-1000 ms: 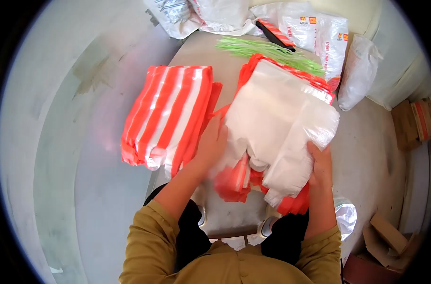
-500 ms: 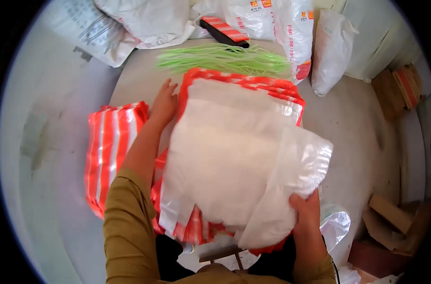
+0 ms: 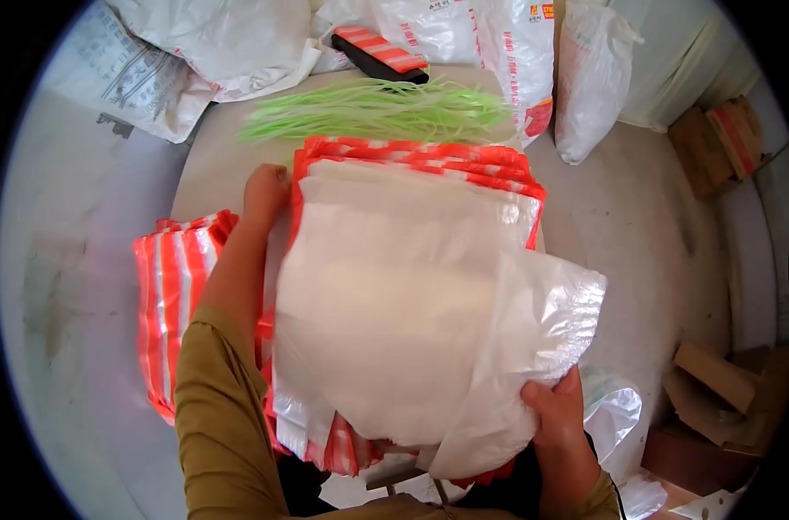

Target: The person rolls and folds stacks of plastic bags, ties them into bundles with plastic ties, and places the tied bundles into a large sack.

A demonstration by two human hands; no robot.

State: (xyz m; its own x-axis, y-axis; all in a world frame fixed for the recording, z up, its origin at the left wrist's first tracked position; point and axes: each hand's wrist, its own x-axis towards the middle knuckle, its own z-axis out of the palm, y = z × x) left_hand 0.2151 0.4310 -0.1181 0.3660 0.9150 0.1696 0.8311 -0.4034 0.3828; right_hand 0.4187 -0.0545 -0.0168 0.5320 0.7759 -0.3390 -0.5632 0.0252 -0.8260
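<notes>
- Your right hand (image 3: 561, 414) pinches the white bag (image 3: 386, 286) at lower right.
- Your left hand (image 3: 267, 191) curls beside the red-edged stack (image 3: 464, 154) — can't tell if it grips.
- The white bag lies atop that stack.

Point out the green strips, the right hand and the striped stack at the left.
Green strips (image 3: 373, 108): head view, middle of the bundle.
Right hand (image 3: 559, 412): head view, back of the hand.
Striped stack (image 3: 171, 299): head view, its top face.
</notes>
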